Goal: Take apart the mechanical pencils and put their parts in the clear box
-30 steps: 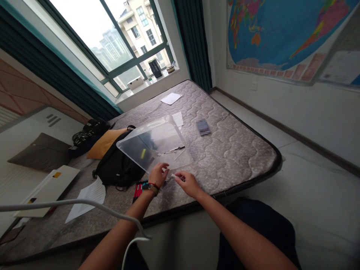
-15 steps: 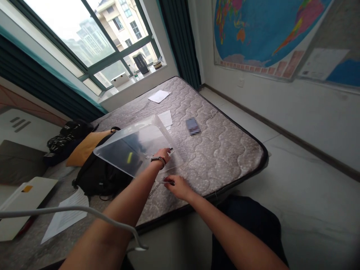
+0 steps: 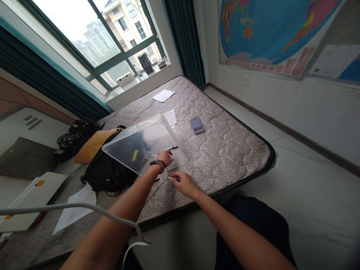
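— Clear plastic cover (image 3: 142,144) beneath your left hand (image 3: 165,158): what could go wrong in this head view?

— Press too hard on its near edge and it could tip, since its left side reaches over the black backpack (image 3: 109,174), a soft and uneven support.

— And your right hand (image 3: 184,183)?

— Its fingertips (image 3: 176,177) come together on a thin pale sliver (image 3: 171,178), too small to name. Relax them and it could slip into the quilting of the mattress (image 3: 225,157), where something that thin would be hard to pick out.

— Where does the cover lie from your grip?

— Directly under and ahead of your left fingers, which curl at its near edge; you can't tell from here whether they clamp it or only rest on it. From your right hand, it lies ahead and to the left, just apart.

— Anything else close by?

— A dark pen (image 3: 172,149) lies just past your left fingers. A careless sweep could knock it.
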The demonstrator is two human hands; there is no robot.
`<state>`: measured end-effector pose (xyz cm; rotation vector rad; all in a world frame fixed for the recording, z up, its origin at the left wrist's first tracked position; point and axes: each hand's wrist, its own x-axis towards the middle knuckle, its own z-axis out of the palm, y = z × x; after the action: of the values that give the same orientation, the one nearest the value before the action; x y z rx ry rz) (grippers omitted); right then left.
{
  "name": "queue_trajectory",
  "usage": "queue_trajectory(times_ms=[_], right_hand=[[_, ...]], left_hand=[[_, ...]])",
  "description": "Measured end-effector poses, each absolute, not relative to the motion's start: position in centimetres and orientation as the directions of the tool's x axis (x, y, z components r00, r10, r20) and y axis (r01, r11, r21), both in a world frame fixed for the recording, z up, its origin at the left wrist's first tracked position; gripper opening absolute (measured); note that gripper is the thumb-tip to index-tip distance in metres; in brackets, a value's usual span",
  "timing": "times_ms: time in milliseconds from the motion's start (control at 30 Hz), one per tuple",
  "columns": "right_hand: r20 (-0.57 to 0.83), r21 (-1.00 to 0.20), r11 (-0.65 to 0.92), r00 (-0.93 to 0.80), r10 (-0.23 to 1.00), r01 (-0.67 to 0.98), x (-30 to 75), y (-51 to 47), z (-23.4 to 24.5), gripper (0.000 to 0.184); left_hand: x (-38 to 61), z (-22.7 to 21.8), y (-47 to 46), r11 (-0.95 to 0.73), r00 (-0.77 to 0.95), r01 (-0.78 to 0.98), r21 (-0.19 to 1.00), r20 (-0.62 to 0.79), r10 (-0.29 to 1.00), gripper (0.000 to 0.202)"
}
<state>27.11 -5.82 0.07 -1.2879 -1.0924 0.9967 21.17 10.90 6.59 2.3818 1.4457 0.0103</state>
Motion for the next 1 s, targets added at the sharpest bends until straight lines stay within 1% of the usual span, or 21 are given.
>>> queue_trajectory(times_ms=[33, 100, 133, 167, 200, 233, 267, 300, 367, 500, 767, 867, 1000], right_hand=[[0.051, -0.999, 0.046, 0.232, 0.971, 0.025, 27.1, -5.7, 0.0, 0.015], [0.048, -0.998, 0.054, 0.248, 0.968, -0.017, 26.9, -5.5, -0.1, 0.016], [0.048, -0.997, 0.061, 0.25, 0.967, -0.044, 26.8, -5.5, -0.1, 0.017], [0.048, -0.995, 0.068, 0.253, 0.966, -0.072, 26.7, -5.5, -0.1, 0.018], [0.05, -0.992, 0.077, 0.258, 0.965, -0.096, 26.7, -5.5, 0.0, 0.02], [0.057, -0.989, 0.09, 0.265, 0.963, -0.114, 26.6, -5.5, 0.1, 0.021], [0.069, -0.986, 0.107, 0.27, 0.96, -0.128, 26.5, -5.6, 0.1, 0.022], [0.082, -0.982, 0.124, 0.274, 0.958, -0.14, 26.5, -5.6, 0.2, 0.023], [0.105, -0.974, 0.156, 0.28, 0.954, -0.166, 26.4, -5.8, 0.4, 0.023], [0.112, -0.969, 0.168, 0.283, 0.953, -0.182, 26.6, -6.0, 0.7, 0.027], [0.182, -0.973, 0.21, 0.247, 0.952, -0.093, 27.0, -6.3, 1.2, 0.026], [0.178, -0.978, 0.199, 0.263, 0.948, -0.057, 27.0, -6.3, 1.1, 0.026], [0.18, -0.98, 0.197, 0.258, 0.949, -0.038, 27.2, -6.4, 1.4, 0.026]], left_hand=[[20.6, 7.3, 10.3, -0.4, 0.471, 0.852, 0.338, -0.161, 0.867, 0.019], [19.2, 8.9, 8.8, -0.352, 0.452, 0.823, 0.447, -0.137, 0.882, 0.019], [18.4, 9.8, 7.8, -0.318, 0.443, 0.789, 0.526, -0.13, 0.887, 0.02], [17.6, 10.6, 6.8, -0.205, 0.411, 0.657, 0.726, -0.116, 0.904, 0.022], [16.7, 11.3, 5.8, -0.102, 0.377, 0.498, 0.861, -0.109, 0.92, 0.026], [15.9, 12.0, 4.8, -0.03, 0.335, 0.369, 0.929, -0.103, 0.936, 0.029], [15.1, 12.5, 3.8, 0.007, 0.291, 0.279, 0.96, -0.092, 0.952, 0.03], [14.5, 12.8, 2.9, 0.021, 0.251, 0.225, 0.974, -0.078, 0.965, 0.031], [13.4, 13.1, 1.4, 0.009, 0.195, 0.194, 0.981, -0.048, 0.98, 0.032], [12.2, 12.7, -0.3, -0.012, 0.195, 0.244, 0.97, -0.037, 0.98, 0.034], [11.5, 12.2, -1.1, -0.051, 0.207, 0.333, 0.942, -0.02, 0.978, 0.036], [11.5, 12.3, -1.1, -0.078, 0.189, 0.342, 0.936, 0.013, 0.982, 0.037], [11.5, 12.3, -1.2, -0.083, 0.205, 0.363, 0.928, 0.008, 0.979, 0.039]])
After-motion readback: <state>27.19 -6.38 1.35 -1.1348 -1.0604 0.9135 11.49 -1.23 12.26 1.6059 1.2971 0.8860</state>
